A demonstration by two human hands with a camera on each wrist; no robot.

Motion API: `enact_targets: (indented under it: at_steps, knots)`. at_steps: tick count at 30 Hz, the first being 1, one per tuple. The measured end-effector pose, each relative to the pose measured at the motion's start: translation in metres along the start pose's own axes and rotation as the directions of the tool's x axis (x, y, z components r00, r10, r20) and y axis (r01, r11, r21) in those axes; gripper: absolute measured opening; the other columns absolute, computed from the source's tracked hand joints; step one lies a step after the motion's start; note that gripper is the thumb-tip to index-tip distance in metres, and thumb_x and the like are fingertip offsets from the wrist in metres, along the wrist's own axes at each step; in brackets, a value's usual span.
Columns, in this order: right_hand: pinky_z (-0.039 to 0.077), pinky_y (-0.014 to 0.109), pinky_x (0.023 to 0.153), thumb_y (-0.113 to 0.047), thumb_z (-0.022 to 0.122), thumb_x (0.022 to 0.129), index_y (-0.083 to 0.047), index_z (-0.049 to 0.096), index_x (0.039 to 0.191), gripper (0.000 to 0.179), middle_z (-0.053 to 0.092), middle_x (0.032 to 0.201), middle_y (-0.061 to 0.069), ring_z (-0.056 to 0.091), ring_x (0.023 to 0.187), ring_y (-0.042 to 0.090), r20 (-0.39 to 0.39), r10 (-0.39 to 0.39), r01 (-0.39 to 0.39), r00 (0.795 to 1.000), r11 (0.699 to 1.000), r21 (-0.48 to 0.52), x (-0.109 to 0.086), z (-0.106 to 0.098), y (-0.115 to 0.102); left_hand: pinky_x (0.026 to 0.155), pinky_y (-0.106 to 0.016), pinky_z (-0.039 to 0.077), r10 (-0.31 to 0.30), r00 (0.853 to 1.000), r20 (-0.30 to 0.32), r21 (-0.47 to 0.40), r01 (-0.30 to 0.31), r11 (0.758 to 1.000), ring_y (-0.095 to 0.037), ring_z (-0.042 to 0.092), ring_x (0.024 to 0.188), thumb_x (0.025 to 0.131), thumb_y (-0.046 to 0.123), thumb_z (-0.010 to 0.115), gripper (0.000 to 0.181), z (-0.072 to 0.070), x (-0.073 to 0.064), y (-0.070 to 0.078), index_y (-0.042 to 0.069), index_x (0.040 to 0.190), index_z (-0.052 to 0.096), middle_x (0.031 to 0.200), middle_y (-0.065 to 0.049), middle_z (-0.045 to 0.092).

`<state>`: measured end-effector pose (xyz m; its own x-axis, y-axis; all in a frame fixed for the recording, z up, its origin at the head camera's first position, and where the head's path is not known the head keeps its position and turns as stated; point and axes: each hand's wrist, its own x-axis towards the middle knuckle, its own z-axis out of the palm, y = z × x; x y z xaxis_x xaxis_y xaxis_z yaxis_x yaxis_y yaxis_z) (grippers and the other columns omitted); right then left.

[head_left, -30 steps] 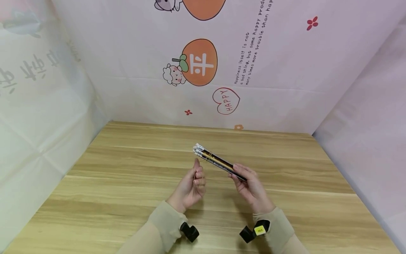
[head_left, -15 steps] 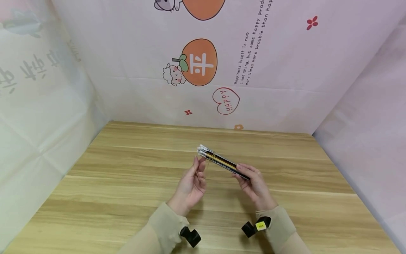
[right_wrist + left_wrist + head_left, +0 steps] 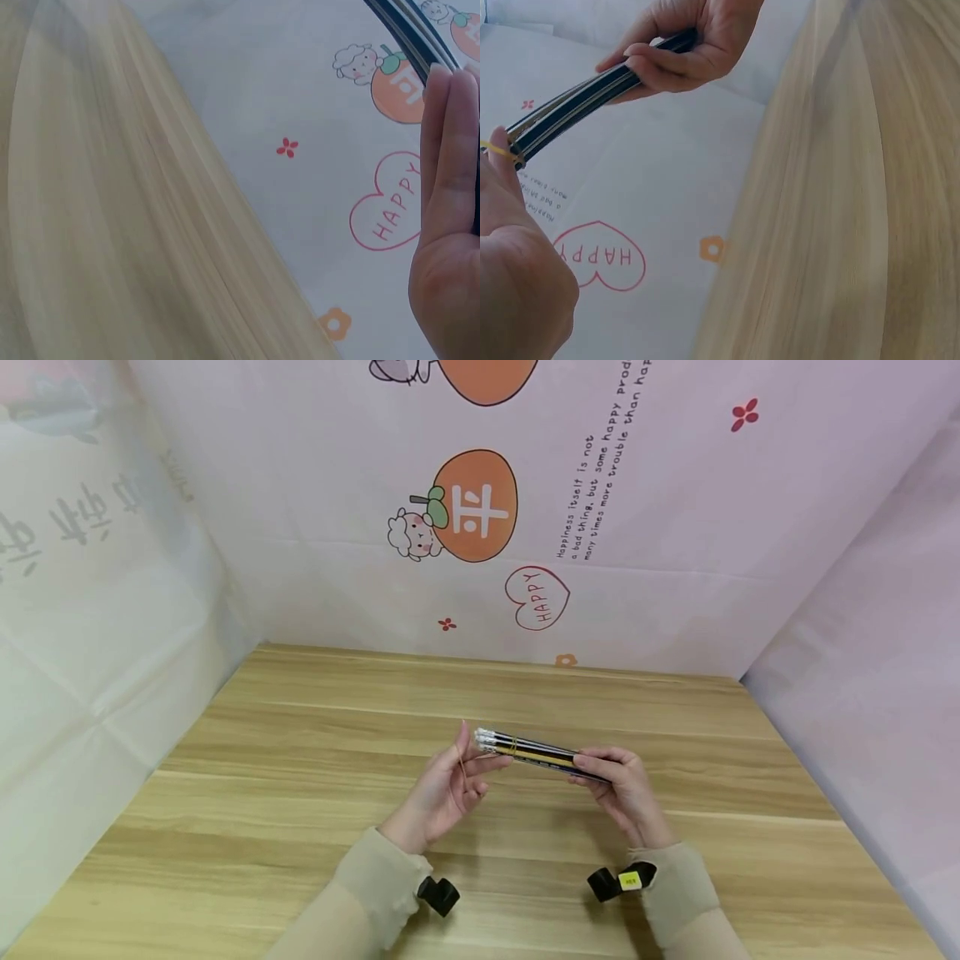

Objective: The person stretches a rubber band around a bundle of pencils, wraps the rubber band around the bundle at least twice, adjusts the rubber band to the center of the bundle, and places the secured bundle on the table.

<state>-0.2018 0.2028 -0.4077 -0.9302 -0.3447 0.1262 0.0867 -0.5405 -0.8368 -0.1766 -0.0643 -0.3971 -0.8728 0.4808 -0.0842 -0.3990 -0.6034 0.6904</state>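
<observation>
My right hand [image 3: 622, 785] grips a bundle of dark striped pencils [image 3: 540, 753] near its right end, thumb on top. White eraser ends point left. A thin yellow rubber band [image 3: 513, 746] goes round the bundle near the erasers. My left hand [image 3: 442, 793] is beside that end, thumb upright and one finger reaching under the pencils. A strand of the band stretches across the left thumb and fingers. In the left wrist view, the yellow band [image 3: 496, 148] crosses a left fingertip next to the pencils [image 3: 577, 101]. The right wrist view shows straight right fingers [image 3: 454, 142] against the bundle.
A wood-grain table [image 3: 300, 777] lies under both hands. Printed white cloth [image 3: 637, 510] stands behind it, with more cloth along the left and right sides. Each sleeve cuff carries a small black wrist camera [image 3: 438, 895].
The bundle has swung flatter, its eraser end lower, and shifted right with my right hand. My left fingers have spread from a closer curl, one now reaching under the pencils.
</observation>
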Motion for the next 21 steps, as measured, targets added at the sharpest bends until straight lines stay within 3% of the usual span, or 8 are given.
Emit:
enact_targets:
  at_steps: [4,7,9,11,13,18,21]
  knots:
    - [0.062,0.023,0.068,0.015,0.051,0.093,-0.006,0.079,0.089,0.036,0.077,0.088,0.007,0.074,0.072,0.014,0.074,-0.008,0.013,0.997,0.998,-0.067,-0.001,-0.007,-0.003,0.050,-0.010,0.051,-0.044,0.999,-0.016,0.081,0.045,0.996,-0.005,0.065,0.053,0.096,0.060,0.049,0.048,-0.005,0.002,0.000,0.019,0.072,0.048,0.087,-0.002,0.078]
    - [0.061,0.021,0.064,0.017,0.053,0.091,-0.007,0.079,0.088,0.036,0.077,0.090,0.006,0.073,0.070,0.013,0.101,-0.014,0.029,0.995,0.989,-0.147,-0.004,-0.009,-0.007,0.048,-0.009,0.049,-0.085,0.996,-0.016,0.188,0.086,0.978,-0.003,0.062,0.051,0.098,0.059,0.047,0.046,-0.009,0.002,0.003,0.014,0.087,0.052,0.086,-0.004,0.078]
    - [0.059,0.020,0.061,0.018,0.054,0.089,-0.008,0.079,0.086,0.036,0.077,0.091,0.005,0.072,0.068,0.012,0.107,-0.023,0.043,0.994,0.980,-0.195,-0.005,-0.010,-0.010,0.047,-0.008,0.047,-0.111,0.994,-0.003,0.276,0.108,0.955,0.000,0.059,0.050,0.100,0.056,0.047,0.054,-0.010,0.002,0.006,0.003,0.105,0.057,0.087,-0.003,0.077]
    - [0.058,0.019,0.058,0.018,0.056,0.088,-0.010,0.080,0.086,0.037,0.077,0.092,0.004,0.071,0.066,0.011,0.111,-0.032,0.058,0.993,0.970,-0.238,-0.006,-0.010,-0.012,0.047,-0.007,0.046,-0.129,0.992,0.014,0.355,0.115,0.928,0.002,0.057,0.051,0.100,0.053,0.048,0.066,-0.011,0.001,0.009,-0.007,0.126,0.053,0.088,-0.001,0.077]
    - [0.057,0.019,0.056,0.018,0.057,0.087,-0.011,0.080,0.085,0.037,0.077,0.092,0.004,0.070,0.064,0.011,0.113,-0.042,0.072,0.993,0.959,-0.275,-0.007,-0.009,-0.015,0.049,-0.007,0.047,-0.138,0.990,0.038,0.402,0.111,0.909,0.003,0.059,0.053,0.099,0.052,0.050,0.073,-0.011,0.001,0.012,-0.012,0.133,0.051,0.089,0.000,0.077]
    - [0.056,0.019,0.053,0.019,0.060,0.084,-0.013,0.080,0.084,0.038,0.076,0.093,0.003,0.068,0.063,0.010,0.114,-0.065,0.102,0.991,0.929,-0.357,-0.008,-0.008,-0.018,0.053,-0.010,0.052,-0.145,0.987,0.073,0.410,0.102,0.907,0.001,0.066,0.057,0.100,0.046,0.053,0.071,-0.013,0.001,0.013,-0.014,0.138,0.046,0.092,-0.001,0.077]
    - [0.056,0.020,0.052,0.018,0.062,0.083,-0.014,0.080,0.082,0.037,0.076,0.091,0.002,0.068,0.062,0.010,0.096,-0.071,0.105,0.993,0.906,-0.409,-0.008,-0.008,-0.019,0.054,-0.010,0.053,-0.144,0.988,0.060,0.408,0.107,0.907,-0.001,0.068,0.059,0.101,0.039,0.055,0.064,-0.014,0.002,0.012,-0.013,0.138,0.047,0.095,-0.004,0.077]
